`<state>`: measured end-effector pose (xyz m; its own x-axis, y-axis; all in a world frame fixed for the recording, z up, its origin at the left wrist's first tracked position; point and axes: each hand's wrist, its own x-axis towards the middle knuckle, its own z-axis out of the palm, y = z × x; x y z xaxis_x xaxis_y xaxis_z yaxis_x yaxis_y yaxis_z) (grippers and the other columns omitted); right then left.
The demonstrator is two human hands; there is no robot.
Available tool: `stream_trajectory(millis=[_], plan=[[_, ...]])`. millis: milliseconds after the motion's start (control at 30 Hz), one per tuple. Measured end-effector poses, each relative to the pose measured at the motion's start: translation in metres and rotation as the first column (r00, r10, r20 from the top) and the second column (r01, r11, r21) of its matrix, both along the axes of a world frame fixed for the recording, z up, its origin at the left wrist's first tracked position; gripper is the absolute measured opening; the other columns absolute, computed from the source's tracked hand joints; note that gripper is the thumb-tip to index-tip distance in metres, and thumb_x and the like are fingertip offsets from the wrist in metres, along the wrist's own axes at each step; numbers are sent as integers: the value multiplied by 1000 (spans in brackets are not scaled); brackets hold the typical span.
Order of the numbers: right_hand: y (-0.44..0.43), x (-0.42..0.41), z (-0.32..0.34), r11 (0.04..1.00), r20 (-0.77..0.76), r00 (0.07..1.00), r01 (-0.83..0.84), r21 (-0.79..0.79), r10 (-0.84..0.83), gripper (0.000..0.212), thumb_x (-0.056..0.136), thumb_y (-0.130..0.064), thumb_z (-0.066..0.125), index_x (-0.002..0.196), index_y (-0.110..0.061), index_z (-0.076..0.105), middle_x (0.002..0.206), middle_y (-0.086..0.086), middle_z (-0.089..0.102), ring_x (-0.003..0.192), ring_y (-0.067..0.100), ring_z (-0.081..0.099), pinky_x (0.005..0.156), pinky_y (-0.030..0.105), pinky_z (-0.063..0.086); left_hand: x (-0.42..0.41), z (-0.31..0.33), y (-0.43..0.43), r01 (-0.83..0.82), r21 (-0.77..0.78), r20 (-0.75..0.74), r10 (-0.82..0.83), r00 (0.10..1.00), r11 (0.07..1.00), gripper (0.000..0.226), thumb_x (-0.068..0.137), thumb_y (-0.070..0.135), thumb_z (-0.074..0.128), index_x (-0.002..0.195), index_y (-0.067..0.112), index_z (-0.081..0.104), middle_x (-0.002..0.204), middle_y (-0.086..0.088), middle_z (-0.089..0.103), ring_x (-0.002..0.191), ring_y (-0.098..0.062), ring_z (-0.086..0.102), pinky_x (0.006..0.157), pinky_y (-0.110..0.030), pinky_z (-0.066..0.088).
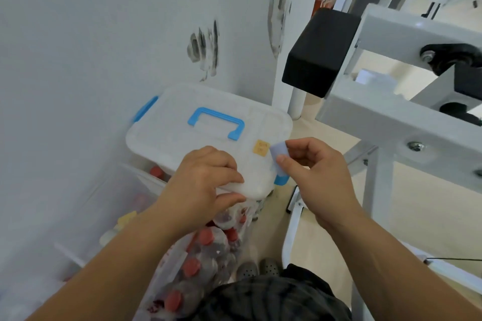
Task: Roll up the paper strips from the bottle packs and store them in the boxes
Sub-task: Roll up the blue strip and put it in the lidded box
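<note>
A translucent white storage box (182, 112) with a blue handle (216, 122) and blue side clips stands closed against the wall. My left hand (203, 185) grips the near edge of its lid, thumb under the rim. My right hand (313, 172) pinches a small rolled pale-blue paper strip (279, 156) between thumb and fingers, just over the box's near right corner. A small yellow tag (260, 148) lies on the lid beside the roll. Shrink-wrapped packs of red-capped bottles (206, 255) sit below the box, near my legs.
A white metal frame (391, 117) with a black pad (318, 52) stands close on the right. A scuffed white wall (104, 34) rises on the left. A clear bin (112, 203) sits at lower left beside the packs. Beige floor shows between frame and box.
</note>
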<state>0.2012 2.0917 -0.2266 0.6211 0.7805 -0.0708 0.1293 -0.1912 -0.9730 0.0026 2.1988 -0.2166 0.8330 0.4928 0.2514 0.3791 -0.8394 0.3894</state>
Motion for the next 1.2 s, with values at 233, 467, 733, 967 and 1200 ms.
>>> stream_trajectory(millis=[233, 467, 733, 967, 1200], plan=[[-4, 4, -3, 999, -78, 997, 18, 34, -15, 15, 88, -19, 77, 102, -25, 74, 94, -7, 77, 91, 16, 72, 85, 39, 62, 4, 3, 0, -27, -90, 49, 32, 998, 996, 37, 74, 52, 67, 91, 22, 77, 96, 11, 67, 93, -5, 55, 88, -28, 44], [-9, 3, -9, 999, -156, 988, 6, 49, 2, 16, 88, -16, 76, 101, -25, 73, 95, -6, 77, 94, 19, 72, 85, 38, 62, -4, 4, 1, -9, -100, 40, 13, 999, 995, 37, 75, 52, 67, 93, 22, 77, 99, 19, 59, 96, -4, 54, 92, -18, 39], [-17, 4, -12, 993, -274, 961, -12, 116, 44, 18, 91, -8, 71, 101, -24, 72, 91, -12, 77, 87, 5, 72, 77, 23, 58, -9, 9, -5, -46, -162, 59, 56, 997, 986, 38, 74, 53, 67, 95, 23, 76, 100, 19, 60, 99, 0, 53, 91, -32, 50], [-16, 10, -4, 986, -256, 964, -30, 161, 72, 21, 91, -9, 72, 101, -27, 71, 95, -11, 77, 94, 10, 72, 83, 26, 60, -3, 29, -9, -83, -120, 62, 91, 994, 989, 36, 78, 48, 69, 99, 20, 76, 106, 12, 68, 104, -6, 61, 92, -40, 53], [-10, 13, 22, 958, -290, 951, -18, 285, 104, 18, 91, -8, 71, 103, -21, 71, 94, -9, 77, 89, 7, 73, 78, 22, 58, 15, 72, -16, -67, -35, 36, 68, 997, 997, 36, 84, 43, 65, 102, 15, 76, 111, 10, 71, 103, -5, 66, 91, -29, 54]])
